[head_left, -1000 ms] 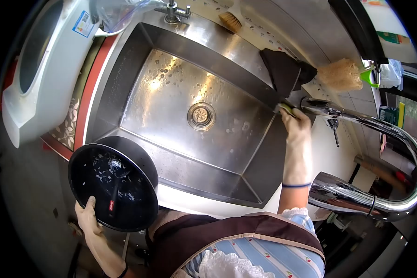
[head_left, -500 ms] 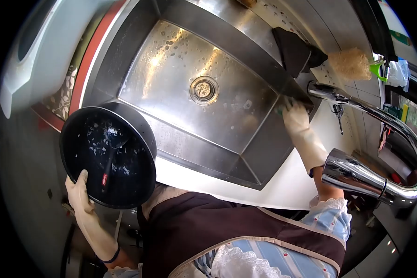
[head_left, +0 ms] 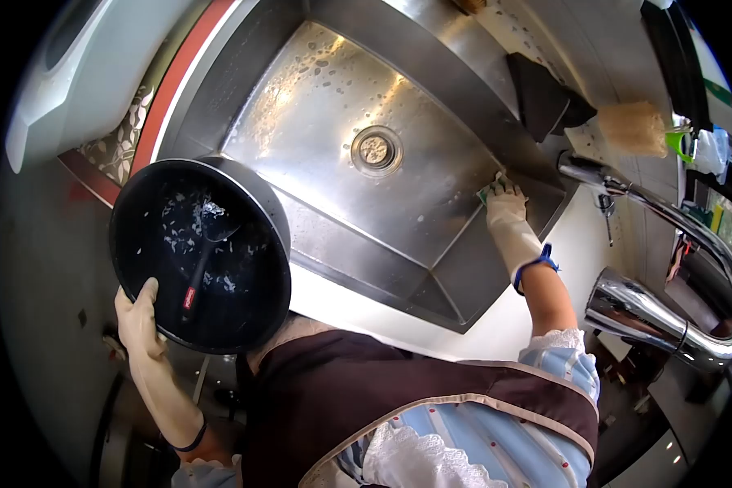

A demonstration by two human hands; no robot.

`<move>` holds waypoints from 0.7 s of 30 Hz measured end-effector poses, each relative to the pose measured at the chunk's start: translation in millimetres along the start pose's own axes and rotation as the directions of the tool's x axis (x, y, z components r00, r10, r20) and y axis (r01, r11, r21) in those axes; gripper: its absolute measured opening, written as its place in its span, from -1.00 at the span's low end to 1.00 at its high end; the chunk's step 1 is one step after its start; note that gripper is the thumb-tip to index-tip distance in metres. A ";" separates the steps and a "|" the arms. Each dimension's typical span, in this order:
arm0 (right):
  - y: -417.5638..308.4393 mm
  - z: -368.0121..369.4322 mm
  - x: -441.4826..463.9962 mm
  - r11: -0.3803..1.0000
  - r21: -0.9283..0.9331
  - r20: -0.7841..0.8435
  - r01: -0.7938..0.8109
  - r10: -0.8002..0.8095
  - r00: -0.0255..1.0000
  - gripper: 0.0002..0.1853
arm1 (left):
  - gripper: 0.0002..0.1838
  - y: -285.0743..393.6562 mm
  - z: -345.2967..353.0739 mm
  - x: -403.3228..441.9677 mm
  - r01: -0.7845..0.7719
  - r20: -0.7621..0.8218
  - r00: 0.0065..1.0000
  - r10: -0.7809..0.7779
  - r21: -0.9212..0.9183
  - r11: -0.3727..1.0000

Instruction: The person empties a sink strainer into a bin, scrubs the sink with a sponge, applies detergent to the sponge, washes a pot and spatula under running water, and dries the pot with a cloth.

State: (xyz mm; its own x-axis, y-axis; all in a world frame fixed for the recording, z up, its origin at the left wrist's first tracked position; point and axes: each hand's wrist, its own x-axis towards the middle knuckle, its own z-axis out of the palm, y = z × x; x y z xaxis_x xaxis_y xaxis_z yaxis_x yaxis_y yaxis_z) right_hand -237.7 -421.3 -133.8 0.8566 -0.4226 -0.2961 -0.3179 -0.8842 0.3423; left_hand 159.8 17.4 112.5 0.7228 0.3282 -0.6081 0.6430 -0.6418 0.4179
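My left hand (head_left: pixel 141 322), in a cream rubber glove, grips the rim of a black pot (head_left: pixel 256 211), thumb inside and fingers under it. The pot is tilted toward me, left of the sink. Inside lie a dark ladle (head_left: pixel 195 281) with a red label on its handle and scattered white bits that look like rice grains. My right hand (head_left: pixel 507 203), also gloved, is inside the steel sink (head_left: pixel 317 114) at its right end. Its fingers press a scrubbing pad (head_left: pixel 483 194) against the base of the wall; only a green edge of the pad shows.
A drain (head_left: pixel 376 151) with bits in its strainer sits in the sink floor. The chrome faucet (head_left: pixel 683 213) arches at the right. A dark cloth (head_left: pixel 545 102) hangs over the sink's back edge, near a tan loofah-like sponge (head_left: pixel 633 128). A pale appliance (head_left: pixel 98 73) stands at the left.
My right hand has slid slightly down and left along the sink's right end, and its glove cuff and blue band now show. My left hand still holds the pot; the view has shifted a little.
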 end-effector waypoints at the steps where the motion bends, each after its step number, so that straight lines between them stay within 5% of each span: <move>1: -16.8 -19.9 -9.6 0.997 0.083 0.240 -0.003 -0.017 0.971 -0.75 | -0.58 -3.8 -2.2 6.3 -0.009 0.041 0.999 0.009 0.003 1.000; 4: -69.8 -98.8 -38.1 0.981 0.194 0.813 0.003 -0.163 0.559 -0.70 | -0.57 6.2 2.0 -6.8 0.025 0.070 0.997 -0.022 -0.050 0.998; 7: -107.3 -127.5 -78.7 0.827 0.403 0.874 -0.393 -0.220 0.434 -0.65 | -0.59 10.1 -4.0 -6.4 0.050 0.111 0.993 -0.042 -0.066 0.997; 8: -111.4 -136.1 -86.7 0.565 0.511 0.856 -0.648 -0.263 0.445 -0.59 | -0.58 12.3 -7.7 -6.7 0.051 0.181 0.982 -0.052 0.012 0.999; 9: -132.7 -115.9 -103.0 0.555 0.519 0.851 -0.650 -0.270 0.449 -0.59 | -0.58 15.1 -10.6 -7.0 0.045 0.248 0.966 -0.066 0.091 0.995; 11: -153.6 -134.4 -74.0 0.121 0.594 0.756 -0.795 -0.423 0.500 -0.58 | -0.59 11.2 -9.9 -4.8 -0.017 0.228 0.974 -0.007 0.101 0.995; 13: -175.8 -170.9 -17.5 -0.480 0.309 0.556 -0.821 -0.609 0.566 -0.57 | -0.64 11.9 -11.5 -3.1 -0.027 0.273 0.962 -0.002 0.100 0.995; 15: -184.7 -209.5 38.0 -0.698 -0.169 0.369 -0.696 -0.700 0.612 -0.55 | -0.67 14.1 -7.8 -5.1 -0.033 0.275 0.961 0.013 0.067 0.997; 16: -187.2 -221.0 59.2 -0.709 -0.269 0.339 -0.652 -0.704 0.624 -0.54 | -0.67 14.5 -7.5 -6.0 -0.032 0.307 0.952 0.011 0.065 0.997; 17: -205.3 -189.5 73.0 -0.679 0.584 0.140 -0.446 -0.457 0.879 -0.49 | -0.67 16.4 -8.5 -6.1 -0.034 0.338 0.941 0.010 0.067 0.997; 18: -218.1 -174.6 78.8 -0.211 0.959 -0.258 0.190 -0.366 0.894 -0.45 | -0.65 11.7 -8.2 -2.7 -0.015 0.305 0.952 0.001 0.042 0.999; 19: -195.3 -183.6 66.7 -0.155 0.929 0.204 -0.337 -0.546 0.813 -0.45 | -0.64 5.7 -8.6 1.1 0.001 0.275 0.961 -0.005 0.016 1.000; 20: -204.1 -147.4 48.9 -0.022 0.960 0.234 -0.279 -0.486 0.842 -0.44 | -0.60 8.0 -7.1 -1.8 -0.002 0.264 0.965 -0.004 0.024 1.000; 21: -197.1 -146.0 41.2 -0.030 0.962 0.226 -0.272 -0.475 0.850 -0.44 | -0.57 3.7 -10.1 3.3 -0.028 0.251 0.968 0.014 0.053 0.998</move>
State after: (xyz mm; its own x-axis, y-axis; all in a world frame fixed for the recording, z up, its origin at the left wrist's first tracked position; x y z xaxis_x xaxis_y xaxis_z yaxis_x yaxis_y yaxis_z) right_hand -80.4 -235.3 -83.3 0.7876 0.0160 -0.6159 -0.6146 -0.0499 -0.7873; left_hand 167.2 23.1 118.9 0.6447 0.1346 -0.7525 0.6081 -0.6869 0.3981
